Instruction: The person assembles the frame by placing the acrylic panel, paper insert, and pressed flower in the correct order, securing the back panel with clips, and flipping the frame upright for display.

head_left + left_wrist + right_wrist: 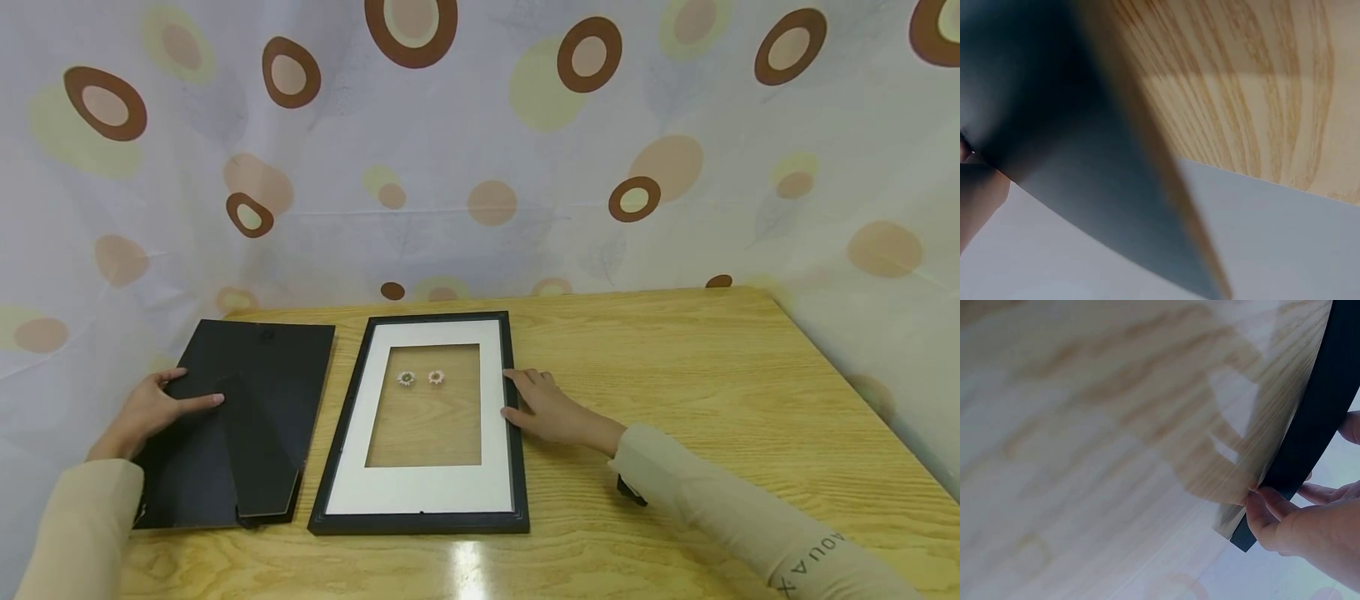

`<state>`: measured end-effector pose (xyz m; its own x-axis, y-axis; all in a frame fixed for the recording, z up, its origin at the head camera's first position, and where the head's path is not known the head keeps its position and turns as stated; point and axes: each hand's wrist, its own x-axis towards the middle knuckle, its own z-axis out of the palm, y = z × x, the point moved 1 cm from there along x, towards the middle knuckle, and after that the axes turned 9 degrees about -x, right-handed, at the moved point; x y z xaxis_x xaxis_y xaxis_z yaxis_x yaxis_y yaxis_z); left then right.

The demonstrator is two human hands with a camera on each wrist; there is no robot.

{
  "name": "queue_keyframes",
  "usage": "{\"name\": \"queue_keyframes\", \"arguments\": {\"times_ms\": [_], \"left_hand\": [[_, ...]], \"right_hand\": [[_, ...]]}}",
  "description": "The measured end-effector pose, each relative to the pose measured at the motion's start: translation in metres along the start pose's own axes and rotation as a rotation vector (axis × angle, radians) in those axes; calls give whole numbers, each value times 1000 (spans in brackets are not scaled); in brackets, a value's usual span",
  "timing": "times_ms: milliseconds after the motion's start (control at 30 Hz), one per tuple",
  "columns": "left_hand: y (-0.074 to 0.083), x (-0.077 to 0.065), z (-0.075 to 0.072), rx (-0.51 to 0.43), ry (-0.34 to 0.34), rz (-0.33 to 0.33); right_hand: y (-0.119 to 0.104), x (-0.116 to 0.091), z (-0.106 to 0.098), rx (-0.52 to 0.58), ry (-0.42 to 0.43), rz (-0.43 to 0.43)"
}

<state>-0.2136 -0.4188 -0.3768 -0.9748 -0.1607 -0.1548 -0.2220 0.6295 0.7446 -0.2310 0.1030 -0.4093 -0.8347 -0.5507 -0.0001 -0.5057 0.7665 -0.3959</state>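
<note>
In the head view, a black backing board (202, 450) with a fold-out stand (258, 450) lies at the left. My left hand (153, 408) holds its left edge, thumb across the dark face; some fingers are hidden. To its right lies a black picture frame (420, 523) with a white mat (427, 492). My right hand (551, 408) grips the frame's right side, and in the right wrist view its fingers bend around the black edge (1313, 412). Two small flower-shaped pieces (406, 378) show inside the mat's opening. The left wrist view shows the board (1104, 169) blurred and close.
A wood-grain table (675, 358) carries both pieces, which lie side by side with a narrow gap. Behind it hangs a patterned curtain (450, 150). A small black object (632, 492) sits at the right sleeve (720, 500).
</note>
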Motion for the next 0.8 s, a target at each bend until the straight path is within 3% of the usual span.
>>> {"name": "queue_keyframes", "arguments": {"times_ms": [400,800], "left_hand": [[5,-2,-6,-62,60,13],[20,0,-16,-96,177,8]], "right_hand": [[-1,0,-1,8,-4,3],[-2,-1,-2,13,-4,2]]}}
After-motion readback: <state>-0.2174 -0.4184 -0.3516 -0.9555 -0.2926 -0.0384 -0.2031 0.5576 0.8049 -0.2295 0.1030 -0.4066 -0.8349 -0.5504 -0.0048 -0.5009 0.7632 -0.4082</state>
